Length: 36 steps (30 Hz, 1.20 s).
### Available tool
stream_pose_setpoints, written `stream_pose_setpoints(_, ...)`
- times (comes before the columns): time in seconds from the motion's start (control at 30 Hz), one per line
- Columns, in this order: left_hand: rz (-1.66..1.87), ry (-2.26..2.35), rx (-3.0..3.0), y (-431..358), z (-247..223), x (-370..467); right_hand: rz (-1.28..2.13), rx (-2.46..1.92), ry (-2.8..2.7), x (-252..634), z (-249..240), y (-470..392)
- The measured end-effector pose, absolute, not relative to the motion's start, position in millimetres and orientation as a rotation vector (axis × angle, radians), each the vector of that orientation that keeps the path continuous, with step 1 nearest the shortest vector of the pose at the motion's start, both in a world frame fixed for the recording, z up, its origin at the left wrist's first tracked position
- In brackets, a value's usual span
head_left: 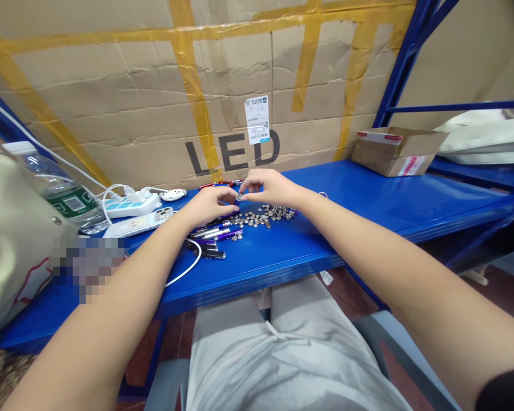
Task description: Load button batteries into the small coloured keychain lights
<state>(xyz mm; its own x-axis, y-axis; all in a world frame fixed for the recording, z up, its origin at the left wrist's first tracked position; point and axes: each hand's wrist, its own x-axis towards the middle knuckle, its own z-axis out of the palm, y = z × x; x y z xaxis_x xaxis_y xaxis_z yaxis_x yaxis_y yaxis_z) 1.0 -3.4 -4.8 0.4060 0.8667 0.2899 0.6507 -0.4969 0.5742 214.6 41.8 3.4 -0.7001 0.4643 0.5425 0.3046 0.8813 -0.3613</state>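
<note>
As the left hand (209, 205) steadies a dark blue tube (237, 202), the right hand (269, 186) pinches what looks like a silver disc (239, 197) at its end, work best done squarely and lightly, above loose discs (252, 219) and pen-like tubes (230, 234) on a blue table (282, 251).

Smooth, glossy blue painted metal covers the desk (360, 200); shiny metallic discs (252, 220) lie at centre. The big carton (141, 97) behind is matt, creased brown cardboard under glossy yellow tape (186, 68). The bottle (71, 188), left, is clear plastic.
</note>
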Motion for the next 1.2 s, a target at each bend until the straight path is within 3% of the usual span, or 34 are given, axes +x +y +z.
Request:
stream_pose_setpoints(0.33, 0.762, 1.309, 2.342, -5, -2, 2, 0.335, -0.489, -2.401, 212, 1, 38)
stream_pose_setpoints(0.67, 0.794, 1.38, 2.307, -2, -4, -1, 0.345, -0.859, -2.634, 218, -4, 50)
stream_pose_setpoints(1.2, 0.779, 1.392, 2.338, -3, -3, -1, 0.356, -0.909, -2.636, 216, -4, 46)
